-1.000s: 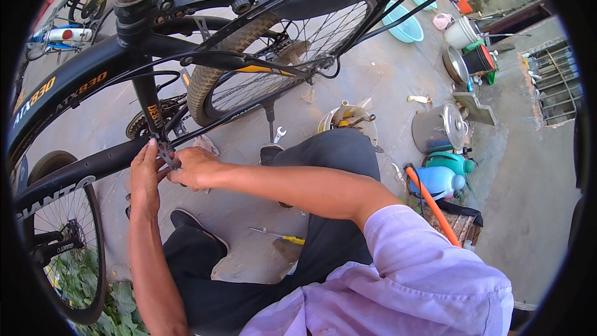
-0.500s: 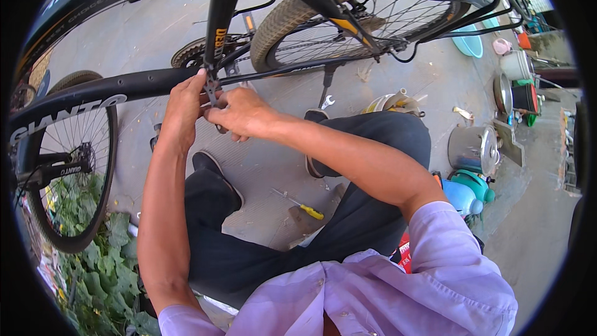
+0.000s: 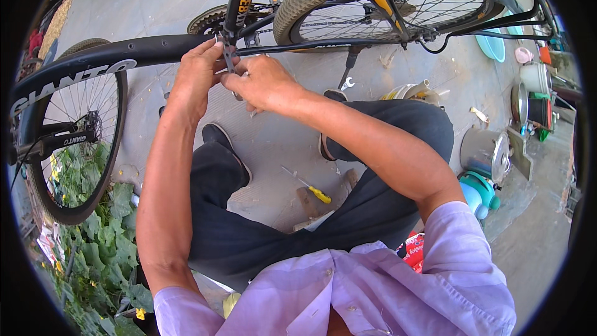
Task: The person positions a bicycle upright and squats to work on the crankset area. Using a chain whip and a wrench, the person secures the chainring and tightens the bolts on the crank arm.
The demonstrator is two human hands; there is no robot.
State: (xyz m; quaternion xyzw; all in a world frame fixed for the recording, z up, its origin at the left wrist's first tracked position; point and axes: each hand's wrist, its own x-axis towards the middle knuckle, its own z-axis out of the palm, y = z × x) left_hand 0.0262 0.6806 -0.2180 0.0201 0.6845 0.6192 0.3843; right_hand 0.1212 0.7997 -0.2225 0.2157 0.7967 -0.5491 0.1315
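The bicycle (image 3: 158, 48) spans the far side, front wheel (image 3: 93, 127) left, rear wheel (image 3: 407, 10) right. A screwdriver (image 3: 319, 194) lies nearer, on the ground (image 3: 273, 149) between the person's legs (image 3: 249, 242). Plants (image 3: 102, 255) occupy the near left, a pot (image 3: 485, 152) the right.

A: Bike workshop, maybe? Black metal bicycle (image 3: 155, 50), yellow-handled screwdriver (image 3: 320, 195) lying on grey concrete ground (image 3: 280, 137)...

B: Looks more like a home's outdoor yard imo. Leafy green plants (image 3: 109, 255) with yellow flowers (image 3: 140, 313) at one edge, plus household stuff: light-blue plastic basin (image 3: 493, 48), white bucket (image 3: 533, 79), big silvery metal pot (image 3: 482, 151).
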